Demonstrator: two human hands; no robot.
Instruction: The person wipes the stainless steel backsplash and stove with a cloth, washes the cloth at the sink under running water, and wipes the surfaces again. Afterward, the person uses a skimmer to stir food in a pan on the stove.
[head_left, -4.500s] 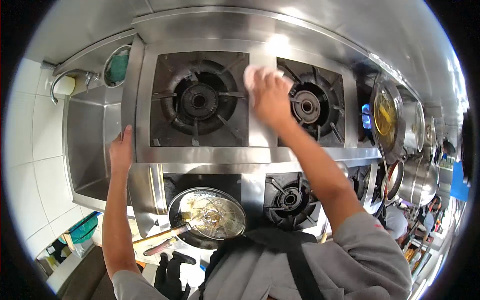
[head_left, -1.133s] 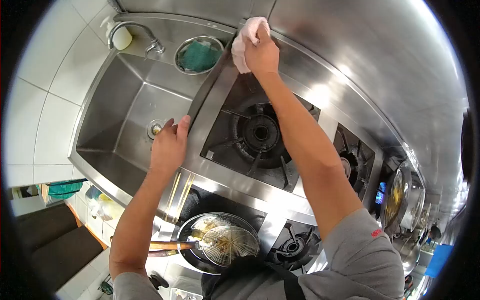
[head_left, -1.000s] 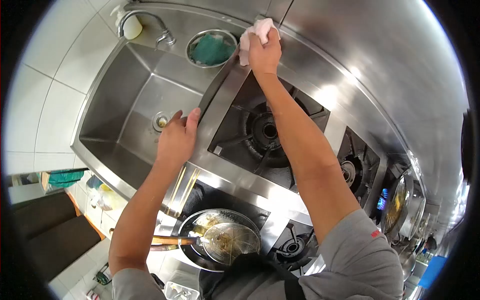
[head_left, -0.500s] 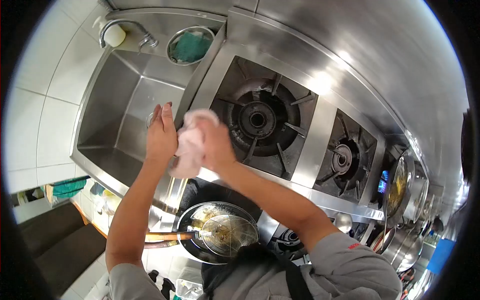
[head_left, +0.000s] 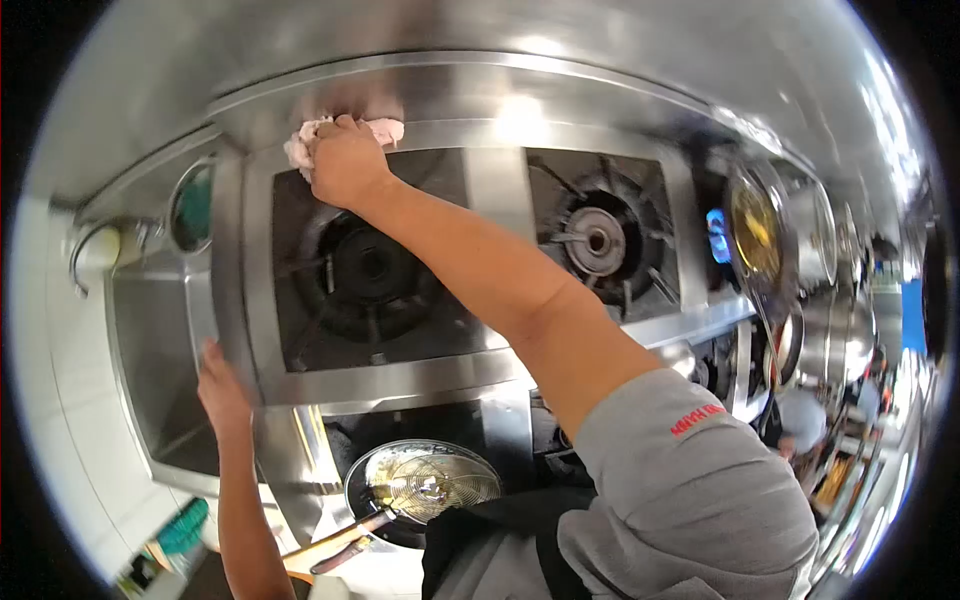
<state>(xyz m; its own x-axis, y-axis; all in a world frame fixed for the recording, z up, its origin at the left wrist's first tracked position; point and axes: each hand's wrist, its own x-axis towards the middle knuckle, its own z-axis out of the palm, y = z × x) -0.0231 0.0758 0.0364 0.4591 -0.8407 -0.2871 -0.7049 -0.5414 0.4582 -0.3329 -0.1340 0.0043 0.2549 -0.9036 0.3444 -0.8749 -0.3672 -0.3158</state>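
Observation:
My right hand (head_left: 350, 163) is closed on a pale pink cloth (head_left: 386, 131), pressed on the steel strip behind the left burner (head_left: 373, 262), near the back wall panel. Cloth bunches out on both sides of the fingers. My left hand (head_left: 223, 392) is slightly blurred at the sink's right edge, beside the steel divider (head_left: 232, 290); its thumb points up, and the other fingers are too hidden and smeared to make out. The second burner (head_left: 597, 240) lies right of my forearm, with its grate in place.
At the left is the sink (head_left: 160, 330) with a faucet (head_left: 85, 262) and a bowl of green scrubber (head_left: 193, 208). A pan (head_left: 390, 462) with a wire strainer (head_left: 445, 487) stands below. Right, a blue flame (head_left: 718, 236) burns beside a pan of yellow liquid (head_left: 756, 232). Another person (head_left: 800, 418) is at far right.
My right hand has moved with the cloth from the stove's front left corner to its back edge. My left hand has moved lower along the sink's edge. The view has turned and shifted right.

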